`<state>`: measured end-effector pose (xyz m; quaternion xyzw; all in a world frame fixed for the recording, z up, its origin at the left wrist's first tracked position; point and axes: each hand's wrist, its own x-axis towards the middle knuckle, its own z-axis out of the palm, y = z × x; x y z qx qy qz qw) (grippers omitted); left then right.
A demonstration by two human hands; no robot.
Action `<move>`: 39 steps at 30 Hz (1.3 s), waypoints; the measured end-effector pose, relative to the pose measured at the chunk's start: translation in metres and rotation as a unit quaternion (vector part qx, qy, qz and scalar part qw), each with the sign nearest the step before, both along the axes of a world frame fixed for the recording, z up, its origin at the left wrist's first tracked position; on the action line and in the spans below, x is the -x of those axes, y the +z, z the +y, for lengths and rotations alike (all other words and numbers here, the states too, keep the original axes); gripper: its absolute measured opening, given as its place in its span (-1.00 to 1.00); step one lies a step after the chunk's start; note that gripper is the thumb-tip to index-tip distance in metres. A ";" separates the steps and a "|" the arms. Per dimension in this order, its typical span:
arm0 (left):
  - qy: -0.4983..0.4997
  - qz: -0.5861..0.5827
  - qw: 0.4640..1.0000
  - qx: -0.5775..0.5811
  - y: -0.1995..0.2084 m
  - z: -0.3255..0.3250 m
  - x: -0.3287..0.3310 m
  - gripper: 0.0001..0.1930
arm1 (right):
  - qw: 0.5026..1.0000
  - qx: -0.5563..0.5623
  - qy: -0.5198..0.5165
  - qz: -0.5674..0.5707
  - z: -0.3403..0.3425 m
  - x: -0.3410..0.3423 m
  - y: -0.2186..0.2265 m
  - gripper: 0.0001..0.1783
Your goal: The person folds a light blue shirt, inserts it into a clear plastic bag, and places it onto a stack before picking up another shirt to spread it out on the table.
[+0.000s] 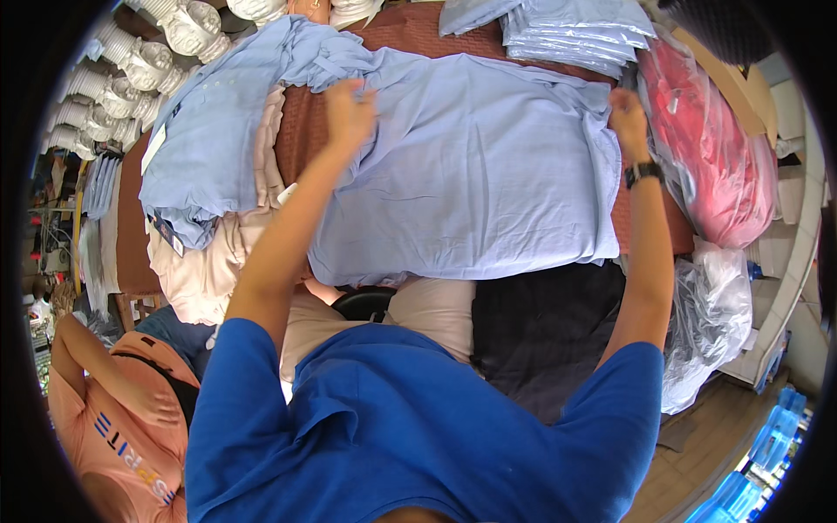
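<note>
A light blue garment (pixel 471 166), likely a shirt, lies spread over a table covered in brown cloth, creased down its length. My left hand (pixel 351 113) is at its upper left edge, smeared by motion, so its grip does not show clearly. Curled fingers of my right hand (pixel 628 118) are closed on the garment's upper right edge; a dark watch (pixel 643 173) is on that wrist. Left of my left forearm lies a heap of light blue shirts (pixel 214 122) with tags, over pale pink garments (pixel 205 275).
Folded blue shirts in clear plastic (pixel 575 39) are stacked at the far right. Bagged red garments (pixel 711 131) lie along the right side, above a clear plastic bag (pixel 706 327). White ribbed mannequin parts (pixel 144 65) stand far left. A person in an orange shirt (pixel 122 418) is at lower left.
</note>
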<state>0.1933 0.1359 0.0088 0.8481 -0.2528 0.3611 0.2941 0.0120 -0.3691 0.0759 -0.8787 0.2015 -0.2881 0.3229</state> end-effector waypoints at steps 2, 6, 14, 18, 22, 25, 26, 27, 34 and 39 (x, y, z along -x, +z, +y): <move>0.085 0.296 0.952 0.006 -0.013 0.035 -0.049 -0.42 | 0.995 0.067 0.064 0.022 0.015 0.029 -0.029 -0.57; -0.016 0.546 0.817 0.186 0.007 -0.004 -0.050 -0.34 | 0.965 0.197 -0.109 0.134 0.050 0.117 -0.061 -0.36; -0.091 0.665 0.713 0.203 0.042 -0.021 -0.108 -0.84 | 0.929 0.157 -0.166 0.291 0.064 0.212 -0.054 -0.38; -0.078 0.419 0.894 0.139 0.060 0.009 -0.160 -0.59 | 0.969 0.107 -0.083 0.207 0.059 0.202 -0.073 -0.47; -0.063 0.250 0.966 0.035 0.043 0.024 -0.125 -0.53 | 0.965 0.130 -0.135 0.183 0.064 0.194 -0.082 -0.41; -0.095 0.127 0.987 -0.011 0.033 0.053 -0.053 -0.59 | 0.952 0.122 -0.169 0.224 0.087 0.212 -0.061 -0.36; -0.112 0.081 0.988 -0.065 0.033 0.066 -0.019 -0.60 | 0.951 0.106 -0.170 0.234 0.090 0.225 -0.054 -0.34; -0.110 0.232 0.962 -0.088 0.046 0.075 0.030 -0.64 | 0.949 0.091 -0.175 0.245 0.090 0.240 -0.051 -0.32; 0.000 0.498 0.864 -0.080 0.058 0.164 0.221 -0.68 | 0.967 0.022 -0.134 0.218 0.095 0.238 -0.060 -0.46; 0.012 0.400 0.916 0.033 0.025 0.147 0.238 -0.78 | 0.972 -0.026 -0.154 0.175 0.100 0.232 -0.058 -0.50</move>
